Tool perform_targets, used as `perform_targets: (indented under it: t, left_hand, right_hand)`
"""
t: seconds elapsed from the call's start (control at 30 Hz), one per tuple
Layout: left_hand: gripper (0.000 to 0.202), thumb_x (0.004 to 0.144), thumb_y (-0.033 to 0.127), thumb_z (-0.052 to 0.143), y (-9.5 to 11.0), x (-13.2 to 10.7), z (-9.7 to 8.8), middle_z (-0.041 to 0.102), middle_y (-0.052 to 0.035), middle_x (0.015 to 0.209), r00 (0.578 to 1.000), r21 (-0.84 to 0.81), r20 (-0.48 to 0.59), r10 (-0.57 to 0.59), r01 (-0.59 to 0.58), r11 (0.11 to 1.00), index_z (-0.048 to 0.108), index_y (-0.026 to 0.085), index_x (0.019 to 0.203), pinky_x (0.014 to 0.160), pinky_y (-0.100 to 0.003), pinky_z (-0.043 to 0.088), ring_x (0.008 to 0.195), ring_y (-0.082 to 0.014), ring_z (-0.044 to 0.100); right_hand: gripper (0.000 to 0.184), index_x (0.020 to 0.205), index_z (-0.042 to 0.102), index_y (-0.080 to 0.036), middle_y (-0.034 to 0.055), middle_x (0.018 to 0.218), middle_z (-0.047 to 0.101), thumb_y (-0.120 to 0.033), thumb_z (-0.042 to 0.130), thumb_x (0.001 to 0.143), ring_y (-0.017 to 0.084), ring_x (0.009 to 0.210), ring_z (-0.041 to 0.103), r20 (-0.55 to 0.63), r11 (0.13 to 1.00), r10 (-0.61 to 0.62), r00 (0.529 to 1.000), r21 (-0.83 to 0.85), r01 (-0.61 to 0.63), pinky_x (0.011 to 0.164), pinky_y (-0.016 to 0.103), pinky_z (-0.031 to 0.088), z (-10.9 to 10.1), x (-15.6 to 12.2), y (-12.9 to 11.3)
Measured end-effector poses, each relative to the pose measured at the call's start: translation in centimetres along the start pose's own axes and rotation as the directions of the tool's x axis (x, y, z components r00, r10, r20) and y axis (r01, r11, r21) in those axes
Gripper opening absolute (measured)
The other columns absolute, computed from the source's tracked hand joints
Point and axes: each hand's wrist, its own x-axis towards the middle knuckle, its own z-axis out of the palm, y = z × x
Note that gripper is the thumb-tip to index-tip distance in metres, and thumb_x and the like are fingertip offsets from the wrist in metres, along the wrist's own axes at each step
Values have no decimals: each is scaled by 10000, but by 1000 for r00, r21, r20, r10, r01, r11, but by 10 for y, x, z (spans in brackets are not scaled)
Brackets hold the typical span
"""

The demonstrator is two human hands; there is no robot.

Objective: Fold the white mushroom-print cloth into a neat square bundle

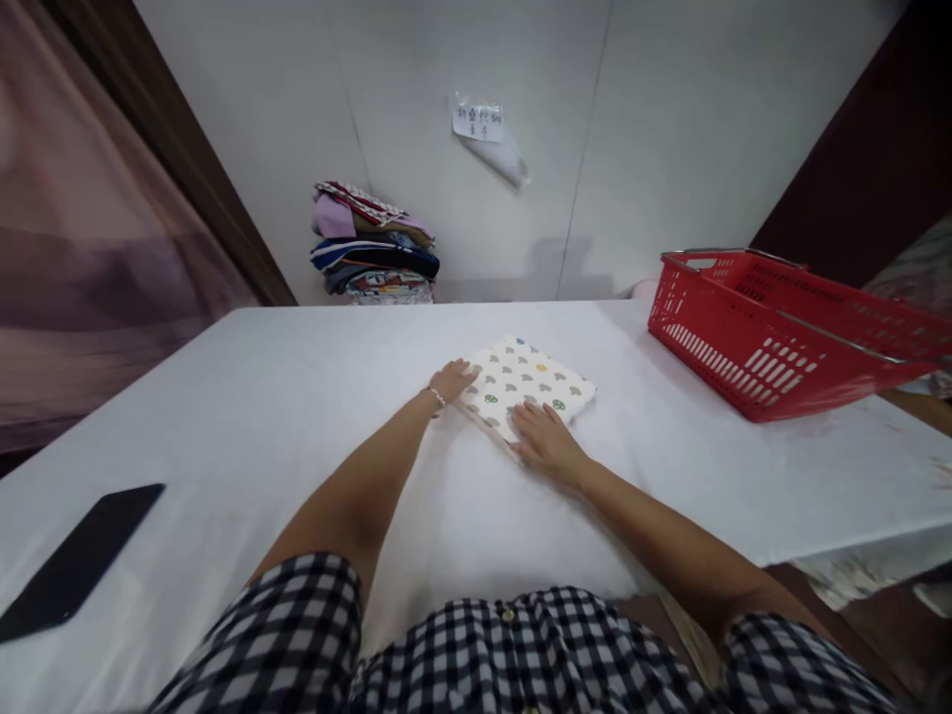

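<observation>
A folded white cloth (530,383) printed with small coloured shapes lies flat in the middle of the white table (260,397). My left hand (450,381) rests on the cloth's left corner with its fingers stretched flat. On the near edge of the cloth lies my right hand (542,436), palm down, fingers spread. Neither hand grips anything.
A red plastic basket (773,332) stands at the right of the table. A pile of folded clothes (372,246) sits at the far edge against the wall. A black phone (74,560) lies near the front left. A paper note (477,122) is stuck on the wall.
</observation>
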Motion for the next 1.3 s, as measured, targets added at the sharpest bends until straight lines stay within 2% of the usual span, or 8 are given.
perform_targets:
  t: [0.23,0.47,0.63,0.73,0.83,0.93,1.1,1.3]
  left_hand:
    - [401,876,394,412,-12,-44,-14,559,-38,1287,952,-331,-212,-220,142,933,591,199,1177,991,-325,407,1155,-199,520]
    - [401,877,400,422,12,-71,14,469,-17,1378,975,-116,-186,124,-147,982,559,237,1217,1101,-390,258,1302,-198,358]
    - [431,899,432,370,8,-70,30,394,-8,1434,988,-69,-109,112,-120,990,502,262,1273,1107,-403,237,1363,-200,248]
    - [429,898,429,363,3,-67,34,403,-2,1428,985,-74,-130,115,-126,989,505,271,1270,1110,-403,235,1362,-202,252]
    - [429,893,423,370,1,-66,36,407,-3,1425,983,-77,-140,118,-130,989,509,266,1268,1113,-401,233,1358,-200,260]
    - [442,894,430,364,0,-65,37,404,-9,1427,982,-77,-141,126,-138,987,507,251,1271,1116,-396,230,1360,-196,256]
    - [449,898,444,351,0,-67,35,404,-9,1426,982,-78,-142,127,-139,987,510,252,1272,1113,-394,236,1362,-200,252]
    - [444,896,451,367,3,-69,31,415,-5,1419,984,-75,-139,110,-121,990,512,267,1273,1104,-398,257,1356,-207,268]
  right_hand:
    - [558,1395,367,-158,114,1469,311,-439,381,914,257,1372,210,0,996,-39,999,-83,39,1110,480,132,17,-13,7]
    - [508,1367,418,-227,101,1471,310,-437,412,905,279,1367,215,-27,997,-46,999,-68,44,1091,512,142,17,-12,2]
    - [384,1225,572,-253,73,1419,409,-413,426,907,266,1354,260,-98,1000,-5,995,29,8,1090,518,147,5,-12,24]
    - [330,1140,628,-250,63,1373,469,-381,456,892,260,1334,306,-288,969,234,928,147,-199,1089,497,200,-16,-8,62]
    - [376,1179,591,-241,66,1352,487,-405,520,849,248,1290,374,-250,738,659,710,399,-545,1061,441,309,-41,-2,103]
    - [423,1154,587,-182,123,1171,615,-428,576,811,271,1066,582,84,367,846,527,626,-689,893,415,483,-56,8,128]
    - [418,980,622,-120,136,894,693,-446,683,725,233,734,670,254,228,810,529,694,-683,606,333,569,-58,28,136]
    - [386,921,637,-144,104,912,703,-422,732,670,214,807,664,358,122,742,566,758,-640,642,310,564,-54,45,143]
